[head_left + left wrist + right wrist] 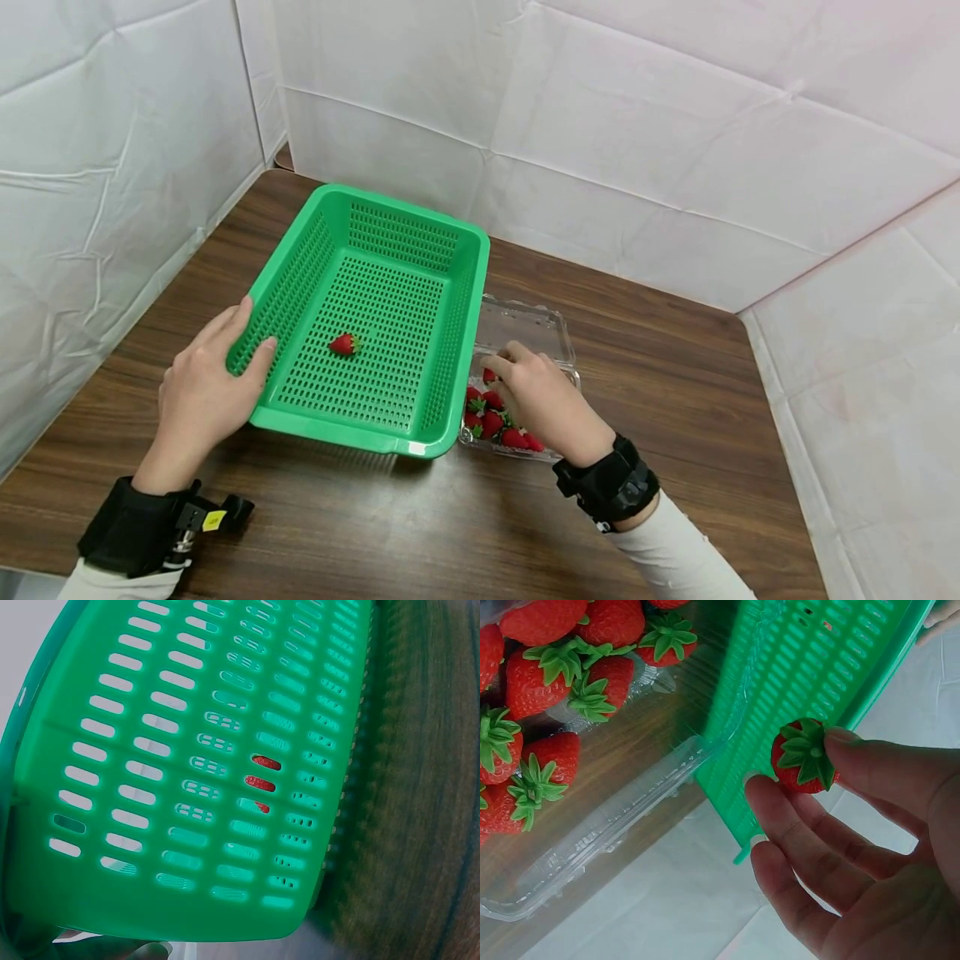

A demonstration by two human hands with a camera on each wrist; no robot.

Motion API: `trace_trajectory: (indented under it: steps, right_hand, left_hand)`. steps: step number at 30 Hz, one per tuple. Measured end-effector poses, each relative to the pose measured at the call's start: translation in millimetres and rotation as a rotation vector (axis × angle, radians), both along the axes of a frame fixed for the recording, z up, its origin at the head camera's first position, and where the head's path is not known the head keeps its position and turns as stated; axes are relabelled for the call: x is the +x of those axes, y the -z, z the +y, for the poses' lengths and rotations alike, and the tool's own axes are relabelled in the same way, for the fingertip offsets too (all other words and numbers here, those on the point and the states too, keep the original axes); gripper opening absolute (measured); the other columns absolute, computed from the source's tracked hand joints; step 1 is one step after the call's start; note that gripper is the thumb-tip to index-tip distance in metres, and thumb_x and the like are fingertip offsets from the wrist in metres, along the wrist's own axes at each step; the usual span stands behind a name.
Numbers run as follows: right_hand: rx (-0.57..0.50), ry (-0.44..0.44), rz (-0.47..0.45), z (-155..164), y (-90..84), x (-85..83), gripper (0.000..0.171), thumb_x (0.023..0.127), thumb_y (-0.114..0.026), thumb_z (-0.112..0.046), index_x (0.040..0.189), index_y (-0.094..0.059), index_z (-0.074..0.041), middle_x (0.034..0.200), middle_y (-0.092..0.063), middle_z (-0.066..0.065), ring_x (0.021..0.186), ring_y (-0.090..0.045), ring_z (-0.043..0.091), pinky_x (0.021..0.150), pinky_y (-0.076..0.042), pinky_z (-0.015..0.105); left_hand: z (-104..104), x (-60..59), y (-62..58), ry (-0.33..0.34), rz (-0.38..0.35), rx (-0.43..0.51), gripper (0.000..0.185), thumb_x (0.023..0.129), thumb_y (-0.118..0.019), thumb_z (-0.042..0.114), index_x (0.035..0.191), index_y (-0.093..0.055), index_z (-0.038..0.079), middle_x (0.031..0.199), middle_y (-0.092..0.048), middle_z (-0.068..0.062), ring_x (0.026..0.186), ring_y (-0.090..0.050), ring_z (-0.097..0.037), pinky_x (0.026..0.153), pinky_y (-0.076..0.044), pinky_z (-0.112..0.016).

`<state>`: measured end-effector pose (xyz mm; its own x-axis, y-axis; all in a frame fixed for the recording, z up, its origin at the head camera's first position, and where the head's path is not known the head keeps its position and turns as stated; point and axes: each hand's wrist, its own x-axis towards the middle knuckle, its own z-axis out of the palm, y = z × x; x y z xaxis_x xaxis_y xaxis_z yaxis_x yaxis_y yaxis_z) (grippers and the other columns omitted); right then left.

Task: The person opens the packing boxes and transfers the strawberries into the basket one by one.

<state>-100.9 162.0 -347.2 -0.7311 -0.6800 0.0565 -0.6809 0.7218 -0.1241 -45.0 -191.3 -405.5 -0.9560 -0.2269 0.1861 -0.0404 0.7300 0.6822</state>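
Observation:
A green slotted basket point(420, 233) stands on the wooden table, and my left hand point(243, 337) grips its near left rim, thumb inside. One strawberry point(345, 343) lies on the basket floor; it shows red through the slots point(259, 782) in the left wrist view. To the basket's right is a clear plastic box point(525, 321) holding several strawberries point(491, 421). My right hand point(501, 365) is over that box and pinches a strawberry point(804, 754) between thumb and fingers point(855, 750). In the right wrist view this berry hangs beside the basket's wall point(810, 667), above the boxed berries point(562, 682).
White sheeted walls point(675, 125) close in the table on the left, back and right. The brown tabletop point(675, 400) shows bare wood to the right of the box and along the near edge point(375, 533).

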Motion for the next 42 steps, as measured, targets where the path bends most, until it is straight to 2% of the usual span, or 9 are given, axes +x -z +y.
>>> trace_trajectory:
  steps: [5,10,16,21,25,32,38,42]
  right_hand:
    - [-0.017,0.020,-0.044,-1.2,-3.8,0.5,0.031,0.089,-0.067,-0.001,0.119,-0.065,-0.006,0.102,-0.060,0.010,0.072,-0.062,0.011,0.063,-0.049,0.019]
    - [-0.013,0.009,-0.017,-2.5,-5.9,0.2,0.033,0.089,-0.066,0.000,0.121,-0.066,-0.007,0.101,-0.060,0.010,0.070,-0.059,0.011,0.063,-0.049,0.019]
    - [-0.015,0.001,0.001,-4.4,-8.0,-0.8,0.034,0.089,-0.064,0.002,0.121,-0.066,-0.009,0.102,-0.060,0.009,0.069,-0.055,0.010,0.061,-0.046,0.019]
    - [-0.021,0.014,-0.013,-5.5,-10.2,-1.3,0.032,0.088,-0.067,0.002,0.119,-0.066,-0.006,0.112,-0.061,0.013,0.091,-0.063,0.020,0.074,-0.053,0.026]
    - [-0.033,0.011,-0.010,-5.6,-10.2,-2.2,0.030,0.087,-0.066,0.003,0.117,-0.066,-0.005,0.117,-0.065,0.012,0.105,-0.063,0.026,0.086,-0.054,0.033]
    - [-0.040,-0.008,0.020,-7.2,-11.8,-2.3,0.030,0.086,-0.067,0.003,0.115,-0.068,-0.005,0.111,-0.068,0.011,0.100,-0.063,0.025,0.085,-0.054,0.034]
    - [-0.024,-0.005,0.032,-10.5,-15.2,-1.8,0.046,0.084,-0.071,0.002,0.129,-0.061,-0.005,0.116,-0.066,0.011,0.105,-0.063,0.025,0.086,-0.054,0.034]
    - [-0.021,0.003,0.034,-11.2,-16.7,-2.0,0.046,0.085,-0.069,0.002,0.130,-0.060,-0.003,0.119,-0.065,0.013,0.106,-0.062,0.026,0.087,-0.053,0.034]
  left_hand:
    - [0.8,0.7,-1.3,-0.001,0.001,0.000,0.058,0.100,-0.048,0.037,0.153,-0.032,0.017,0.151,-0.041,-0.019,0.121,-0.047,-0.055,0.081,-0.038,-0.069]
    - [0.1,1.0,-0.6,0.003,-0.008,0.002,0.059,0.100,-0.048,0.038,0.153,-0.031,0.018,0.152,-0.040,-0.019,0.121,-0.046,-0.056,0.082,-0.037,-0.069]
    - [-0.4,1.3,-0.7,-0.001,-0.004,-0.007,0.058,0.100,-0.048,0.037,0.153,-0.032,0.017,0.151,-0.041,-0.019,0.119,-0.047,-0.055,0.077,-0.039,-0.066]
    - [-0.6,1.0,0.5,0.000,-0.003,-0.008,0.058,0.100,-0.048,0.036,0.152,-0.032,0.016,0.150,-0.041,-0.019,0.118,-0.047,-0.056,0.077,-0.038,-0.067]
    - [-0.7,1.1,0.1,-0.002,-0.001,-0.007,0.058,0.100,-0.049,0.036,0.152,-0.032,0.016,0.150,-0.041,-0.019,0.120,-0.047,-0.056,0.079,-0.038,-0.068]
    - [-0.3,1.2,0.2,-0.002,0.004,-0.002,0.058,0.100,-0.049,0.037,0.152,-0.033,0.017,0.150,-0.042,-0.018,0.120,-0.047,-0.055,0.079,-0.038,-0.068]
    - [1.0,1.9,-1.3,-0.006,0.015,-0.003,0.058,0.100,-0.048,0.037,0.152,-0.033,0.018,0.150,-0.043,-0.017,0.120,-0.048,-0.054,0.077,-0.039,-0.066]
    - [0.8,1.5,-0.6,-0.003,0.012,-0.007,0.058,0.100,-0.048,0.037,0.152,-0.033,0.018,0.150,-0.042,-0.018,0.118,-0.048,-0.055,0.074,-0.040,-0.065]
